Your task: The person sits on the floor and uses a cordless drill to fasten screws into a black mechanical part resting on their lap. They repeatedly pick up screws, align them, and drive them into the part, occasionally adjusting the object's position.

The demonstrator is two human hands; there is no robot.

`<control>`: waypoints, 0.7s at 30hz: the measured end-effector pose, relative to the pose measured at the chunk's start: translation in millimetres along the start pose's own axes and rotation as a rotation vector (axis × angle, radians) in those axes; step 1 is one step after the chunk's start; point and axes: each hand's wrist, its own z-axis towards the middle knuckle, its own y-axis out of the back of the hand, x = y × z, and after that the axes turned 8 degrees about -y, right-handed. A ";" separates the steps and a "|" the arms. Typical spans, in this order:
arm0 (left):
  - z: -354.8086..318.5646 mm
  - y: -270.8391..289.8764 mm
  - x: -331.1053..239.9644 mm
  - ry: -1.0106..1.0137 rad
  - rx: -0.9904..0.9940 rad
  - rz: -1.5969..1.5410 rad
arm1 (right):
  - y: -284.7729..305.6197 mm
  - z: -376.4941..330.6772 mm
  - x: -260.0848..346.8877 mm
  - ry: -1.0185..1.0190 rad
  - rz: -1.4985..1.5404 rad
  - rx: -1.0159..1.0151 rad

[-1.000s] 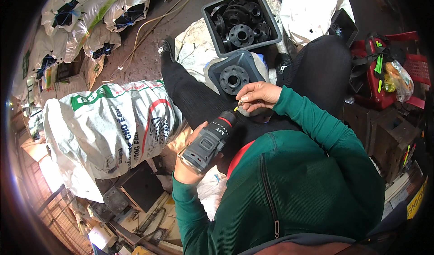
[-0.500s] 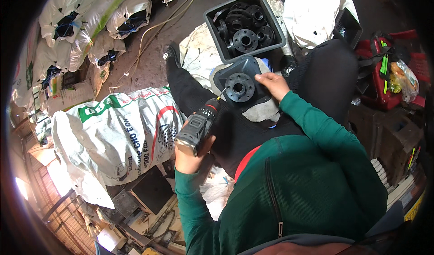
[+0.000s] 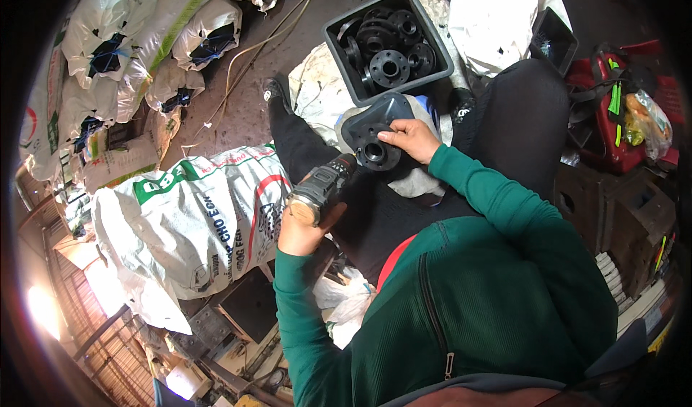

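My left hand (image 3: 305, 228) is wrapped round a grey and black cordless drill (image 3: 324, 188), its chuck pointing up and right. The drill's tip reaches the left edge of a dark round flange (image 3: 374, 153) with a centre hole and a ring of small holes. My right hand (image 3: 411, 140) pinches that flange by its upper right rim, thumb on top. Beneath the flange lies a black, round-cornered dish (image 3: 393, 111), resting over light cloth (image 3: 418, 183) on my lap. The drill bit is mostly hidden against the flange's edge.
A grey bin (image 3: 333, 55) holding several dark flanges stands just ahead. On the left lies a large white printed sack (image 3: 187, 227), with stacked white bags (image 3: 108, 46) beyond. A red chair or basket (image 3: 616, 151) holding a plastic bag is at the right. A hose (image 3: 241, 61) crosses the floor.
The drill has moved up and right against the flange. My right hand has shifted left, from the dish's right side to the flange's rim, and the flange has moved slightly down and tilted.
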 end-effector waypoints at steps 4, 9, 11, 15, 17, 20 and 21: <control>7.1 7.9 -3.2 -0.079 -0.021 -0.016 | -4.6 -0.2 5.0 0.037 0.106 -0.006; 19.9 9.7 -9.8 0.089 0.047 -0.088 | -5.1 0.1 4.4 -0.016 0.041 -0.098; 22.5 8.8 -12.6 0.358 0.083 -0.121 | -7.2 1.8 1.2 0.005 0.045 -0.143; 22.2 5.2 -17.4 0.074 0.013 -0.092 | -10.5 5.2 -8.3 0.015 0.018 -0.167; 20.5 4.3 -19.8 0.084 -0.029 -0.114 | -11.5 7.4 -10.8 0.010 0.004 -0.144; 22.3 4.8 -22.3 0.069 0.020 -0.051 | -11.2 8.2 -10.0 -0.012 -0.009 -0.141; 23.6 4.5 -22.8 0.056 0.029 -0.083 | -11.2 7.1 -8.9 -0.024 -0.010 -0.144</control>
